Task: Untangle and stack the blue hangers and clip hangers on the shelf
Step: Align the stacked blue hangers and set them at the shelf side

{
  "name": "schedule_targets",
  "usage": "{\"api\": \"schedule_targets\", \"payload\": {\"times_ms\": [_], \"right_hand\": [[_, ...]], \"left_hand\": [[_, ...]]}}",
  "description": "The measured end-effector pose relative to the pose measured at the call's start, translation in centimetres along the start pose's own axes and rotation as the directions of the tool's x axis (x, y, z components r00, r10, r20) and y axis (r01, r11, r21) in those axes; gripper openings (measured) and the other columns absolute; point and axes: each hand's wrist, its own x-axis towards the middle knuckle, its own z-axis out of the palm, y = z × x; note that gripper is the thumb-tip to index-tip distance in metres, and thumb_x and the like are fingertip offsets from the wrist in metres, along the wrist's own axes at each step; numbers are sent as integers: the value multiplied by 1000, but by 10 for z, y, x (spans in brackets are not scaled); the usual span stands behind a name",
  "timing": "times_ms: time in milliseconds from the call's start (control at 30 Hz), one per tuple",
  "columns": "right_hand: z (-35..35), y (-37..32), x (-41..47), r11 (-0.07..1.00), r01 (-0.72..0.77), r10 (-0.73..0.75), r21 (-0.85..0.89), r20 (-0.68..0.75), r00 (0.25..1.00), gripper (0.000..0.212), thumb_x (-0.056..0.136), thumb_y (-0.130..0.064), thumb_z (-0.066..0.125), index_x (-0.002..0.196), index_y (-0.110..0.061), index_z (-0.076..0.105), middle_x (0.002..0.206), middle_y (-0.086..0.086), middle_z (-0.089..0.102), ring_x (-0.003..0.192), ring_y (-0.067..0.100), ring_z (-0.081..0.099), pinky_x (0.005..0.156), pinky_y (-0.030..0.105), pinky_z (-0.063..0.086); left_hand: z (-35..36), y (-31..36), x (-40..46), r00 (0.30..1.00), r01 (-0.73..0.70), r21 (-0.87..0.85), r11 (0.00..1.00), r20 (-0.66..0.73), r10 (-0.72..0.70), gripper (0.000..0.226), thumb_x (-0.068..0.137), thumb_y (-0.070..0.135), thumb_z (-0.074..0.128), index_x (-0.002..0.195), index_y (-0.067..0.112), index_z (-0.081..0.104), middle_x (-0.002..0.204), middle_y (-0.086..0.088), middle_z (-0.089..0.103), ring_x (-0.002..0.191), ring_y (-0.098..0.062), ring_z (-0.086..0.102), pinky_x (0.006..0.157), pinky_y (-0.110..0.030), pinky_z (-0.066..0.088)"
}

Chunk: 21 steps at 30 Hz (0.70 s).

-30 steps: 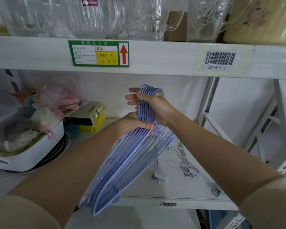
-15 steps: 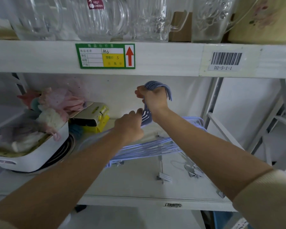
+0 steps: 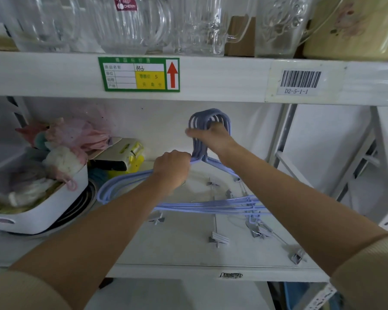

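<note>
A bundle of several blue hangers [image 3: 202, 205] lies nearly flat over the white shelf [image 3: 179, 251], hooks up toward the back wall. My right hand [image 3: 211, 138] grips the bunched hooks. My left hand [image 3: 171, 170] is closed around the left shoulders of the bundle just below the necks. Metal clip hangers [image 3: 259, 229] lie on the shelf under and in front of the blue ones, with loose clips [image 3: 217, 238] toward the front and right.
A white tub [image 3: 43, 211] full of plush toys sits at the left on dark plates. A yellow-and-black package [image 3: 123, 159] lies behind it. The upper shelf edge [image 3: 222, 77] with glass jugs hangs close above. Shelf uprights [image 3: 282, 139] stand at the right.
The blue bundle went from hanging steeply off the shelf front to lying flat on the shelf. Both hands moved back with it; the left hand shifted onto the left shoulders.
</note>
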Motion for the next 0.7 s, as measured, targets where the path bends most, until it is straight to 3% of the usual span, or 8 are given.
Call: {"api": "schedule_targets", "payload": {"times_ms": [67, 133, 167, 233, 300, 400, 500, 700], "right_hand": [[-10, 20, -7, 948, 54, 6, -314, 186, 983, 47, 78, -36, 75, 109, -6, 55, 101, 12, 62, 89, 21, 64, 79, 31, 49], [-20, 41, -13, 626, 117, 35, -771, 178, 983, 73, 76, -41, 73, 135, -12, 42, 127, 8, 57, 112, 27, 58, 88, 36, 47], [-23, 48, -15, 450, 143, -24, -881, 148, 989, 64, 79, -37, 68, 133, -14, 43, 125, 8, 59, 110, 30, 58, 82, 35, 46], [-25, 53, -16, 324, 159, -141, -932, 119, 983, 31, 89, -24, 56, 118, -14, 53, 110, 12, 63, 100, 34, 61, 70, 33, 42], [-28, 54, -12, 296, 162, -154, -941, 121, 981, 18, 95, -15, 48, 110, -12, 58, 105, 15, 63, 98, 36, 61, 69, 33, 39], [-37, 57, -6, 276, 222, -130, -935, 193, 973, 20, 98, -19, 46, 107, -9, 60, 106, 17, 63, 98, 37, 60, 71, 33, 38], [-42, 57, -7, 292, 275, -99, -916, 257, 961, 25, 99, -21, 44, 107, -5, 61, 106, 19, 64, 95, 36, 60, 73, 32, 37], [-51, 62, -12, 416, 248, 76, -875, 305, 949, 21, 97, -17, 49, 98, 1, 58, 104, 21, 65, 92, 35, 66, 81, 41, 51]], "left_hand": [[-3, -6, 4, 998, 66, -131, 989, 31, -63, 29, 95, 26, 45, 115, 15, 63, 112, -16, 63, 104, -38, 59, 80, -39, 46], [-5, -12, 10, 995, 88, -229, 969, 58, -77, 26, 92, 26, 47, 102, 14, 68, 105, -15, 66, 95, -38, 61, 76, -38, 48], [-6, -13, 12, 994, 91, -256, 962, 84, -72, 24, 90, 24, 48, 96, 14, 69, 101, -14, 68, 90, -37, 62, 75, -38, 49], [-8, -11, 14, 988, 101, -284, 954, 141, -62, 23, 88, 24, 49, 90, 13, 69, 97, -11, 69, 86, -35, 62, 73, -37, 50], [-10, -8, 14, 982, 107, -296, 949, 178, -56, 22, 87, 22, 49, 91, 13, 69, 98, -10, 68, 88, -34, 62, 75, -37, 50], [-12, -2, 14, 978, 103, -269, 958, 201, -49, 24, 92, 21, 45, 104, 14, 65, 106, -10, 67, 96, -33, 61, 86, -40, 51], [-13, 2, 13, 983, 61, -183, 981, 183, -27, 27, 97, 17, 41, 115, 12, 60, 114, -14, 62, 101, -37, 59, 84, -39, 47], [-7, 2, 9, 969, -13, -187, 982, 238, 58, 28, 99, 34, 40, 89, 13, 56, 103, -14, 65, 93, -35, 60, 79, -37, 46]]}}
